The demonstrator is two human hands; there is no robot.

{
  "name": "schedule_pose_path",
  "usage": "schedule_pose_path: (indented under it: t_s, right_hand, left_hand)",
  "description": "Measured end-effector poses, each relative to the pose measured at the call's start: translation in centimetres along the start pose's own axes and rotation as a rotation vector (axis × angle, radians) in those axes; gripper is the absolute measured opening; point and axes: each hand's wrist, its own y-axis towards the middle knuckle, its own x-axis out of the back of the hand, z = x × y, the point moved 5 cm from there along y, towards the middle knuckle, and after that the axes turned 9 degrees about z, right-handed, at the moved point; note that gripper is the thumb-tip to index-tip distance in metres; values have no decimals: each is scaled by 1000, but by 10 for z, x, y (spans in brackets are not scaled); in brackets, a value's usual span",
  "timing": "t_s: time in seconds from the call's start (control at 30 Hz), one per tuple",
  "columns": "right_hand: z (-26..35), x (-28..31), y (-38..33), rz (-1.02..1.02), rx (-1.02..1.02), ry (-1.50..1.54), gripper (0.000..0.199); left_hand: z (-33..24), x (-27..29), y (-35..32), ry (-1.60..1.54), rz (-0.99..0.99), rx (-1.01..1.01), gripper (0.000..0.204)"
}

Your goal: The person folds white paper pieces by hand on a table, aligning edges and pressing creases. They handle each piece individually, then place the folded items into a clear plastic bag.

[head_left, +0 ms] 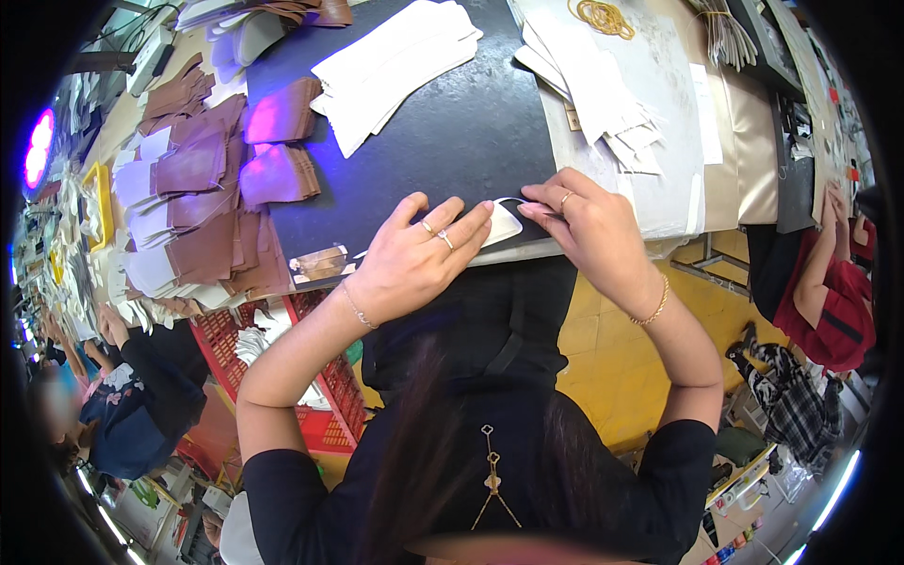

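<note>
Flat white piece with a rounded corner (506, 226), its material unclear to me, lies at the near edge of the desk (670, 56), between the two hands in my head view. From the left hand (424, 254) it sits at about two o'clock; from the right hand (586, 215), near nine. The left is the closer one: its fingertips rest on the piece, palm down, fingers extended, grasping nothing that I can see. The right has thumb and forefinger pinched together on what looks like a thin white curved strip (509, 199), just beyond the rounded end. What shows of the piece slants from seven toward one o'clock, but the left hand covers the rest, so I cannot confirm its long axis.

Outward from the piece, I see a smooth black mat (405, 174). A fanned stack of long white flat pieces (400, 71) lies at eleven o'clock, and a second white stack (589, 89) at one, with a tan coil of thin bands (603, 17) farther out. Toward ten I find brown, leather-like stacked pieces (282, 177); toward half past seven, below desk level, a red plastic crate (350, 381).
</note>
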Motion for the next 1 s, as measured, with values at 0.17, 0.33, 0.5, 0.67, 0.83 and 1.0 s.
schedule_pose_path:
  t_s: [0.17,0.33,0.5,0.67,0.83,1.0]
  right_hand:
    - [10,-7,-12,-47,-116,177,21]
    - [14,-10,-19,-35,-158,266,21]
    - [13,-22,-21,-29,-219,405,24]
    - [18,-24,-27,-51,-143,231,35]
    - [20,-28,-35,-10,-89,59,47]
    - [17,-28,-37,14,-83,-21,48]
  left_hand:
    - [0,0,2,-1,28,-4,43]
    - [-2,2,5,25,11,-18,30]
    - [-3,3,6,42,-11,-32,30]
    - [-9,2,9,87,14,-27,25]
    - [-14,4,12,135,48,-32,20]
    - [-16,4,12,106,71,-16,24]
